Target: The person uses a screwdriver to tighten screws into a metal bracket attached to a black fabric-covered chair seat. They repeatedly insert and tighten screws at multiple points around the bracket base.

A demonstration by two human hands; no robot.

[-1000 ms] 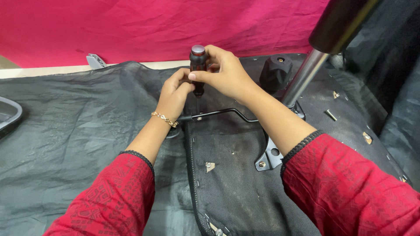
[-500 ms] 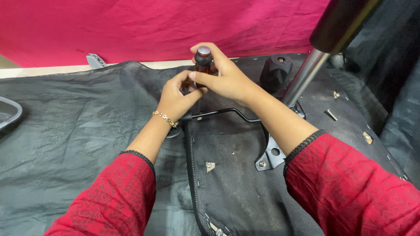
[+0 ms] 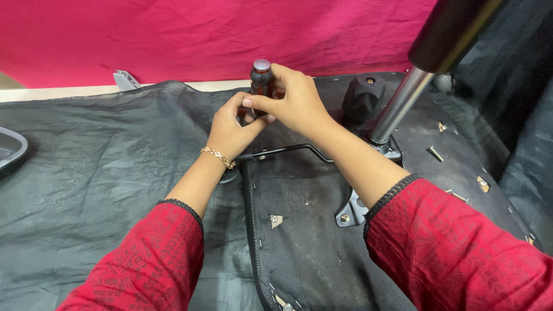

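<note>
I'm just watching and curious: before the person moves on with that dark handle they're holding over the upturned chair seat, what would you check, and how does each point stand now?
1. Right hand grips the handle: ok, fingers wrap it.
2. Left hand steadies it lower down: ok, it touches there.
3. Handle upright: ok, grey cap on top.
4. What the handle's lower end meets: cannot tell, the hands hide it.
5. Thin lever free of the hands: ok, it lies just below them.
6. Loose screw out of the way: ok, it lies right of the gas cylinder.
</note>
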